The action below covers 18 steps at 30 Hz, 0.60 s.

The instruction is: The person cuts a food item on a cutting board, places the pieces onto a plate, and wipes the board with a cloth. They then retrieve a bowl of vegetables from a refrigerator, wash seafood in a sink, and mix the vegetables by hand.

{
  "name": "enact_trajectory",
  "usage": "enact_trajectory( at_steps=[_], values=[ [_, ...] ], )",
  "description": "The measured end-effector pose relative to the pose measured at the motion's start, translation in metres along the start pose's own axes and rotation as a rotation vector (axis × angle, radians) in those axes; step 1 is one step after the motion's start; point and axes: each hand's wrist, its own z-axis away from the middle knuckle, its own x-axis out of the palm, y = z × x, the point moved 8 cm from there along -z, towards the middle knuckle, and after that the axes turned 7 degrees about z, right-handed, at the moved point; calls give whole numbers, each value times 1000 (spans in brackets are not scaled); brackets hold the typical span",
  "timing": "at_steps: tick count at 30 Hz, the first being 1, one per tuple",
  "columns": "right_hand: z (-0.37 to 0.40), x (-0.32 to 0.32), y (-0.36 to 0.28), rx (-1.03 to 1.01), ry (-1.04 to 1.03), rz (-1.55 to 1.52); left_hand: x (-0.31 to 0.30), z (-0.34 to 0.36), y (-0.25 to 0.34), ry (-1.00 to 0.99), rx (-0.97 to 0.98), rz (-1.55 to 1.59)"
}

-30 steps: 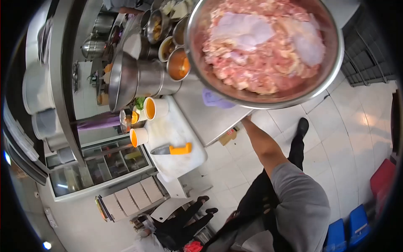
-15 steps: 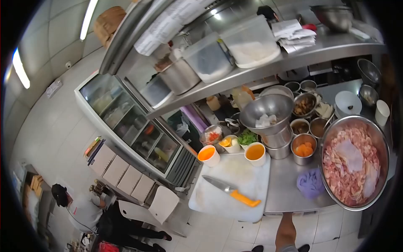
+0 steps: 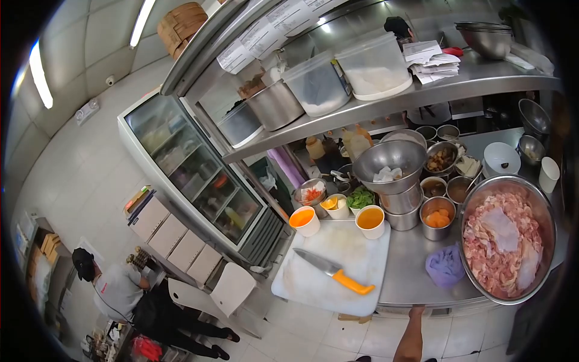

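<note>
Neither of my hands shows. A bare forearm [image 3: 411,338] rises from the bottom edge to the counter's front edge, where its hand is hidden. Above and left of it, a knife [image 3: 335,273] with an orange handle lies on the white cutting board [image 3: 301,280]. Two cups, one with orange liquid [image 3: 303,221] and one with amber liquid [image 3: 370,222], stand at the board's back edge. A crumpled purple bag [image 3: 445,265] rests on the steel counter, left of a large bowl of raw meat [image 3: 506,241].
Behind the board are a steel bowl [image 3: 389,166] on stacked pots, greens [image 3: 360,198] and a pot of orange pieces [image 3: 437,217]. A shelf [image 3: 338,114] with tubs runs above. A co-worker [image 3: 120,295], chair [image 3: 232,289] and glass-door fridge [image 3: 193,175] are left.
The view has shifted slightly, so the shelf and fridge sit lower and farther right. The forearm's grey sleeve has dropped out of view. The knife and bowls have not moved on the counter.
</note>
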Motion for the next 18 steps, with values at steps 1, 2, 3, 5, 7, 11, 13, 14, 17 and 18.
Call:
enact_trajectory(
  at_steps=[1, 2, 3, 5, 7, 11, 13, 14, 17, 18],
  values=[
    [0, -7, 6, 4, 2, -20, 0, 3, -2, 1, 1, -4],
    [1, -13, 9, -5, -8, -49, 3, 4, -3, 4, 0, -1],
    [-1, -16, 10, -21, -34, -90, 3, 6, -4, 9, 4, -1],
    [-6, -13, 13, -69, -136, -216, 2, 11, -9, 15, 4, -4],
    [-8, -17, -3, -491, -203, 183, 0, 20, -22, 10, -13, -13],
    [94, -69, -106, -329, -287, -202, -10, 45, -55, 3, -66, -43],
    [102, -90, -76, -161, -337, -11, -9, 57, -67, -3, -78, -68],
    [112, -107, -72, -149, -315, -11, -5, 65, -68, -10, -90, -71],
    [162, -157, -50, 0, -292, 36, 11, 89, -83, -41, -106, -105],
    [183, -185, -46, 3, -243, 20, 17, 96, -84, -56, -95, -120]
  ],
)
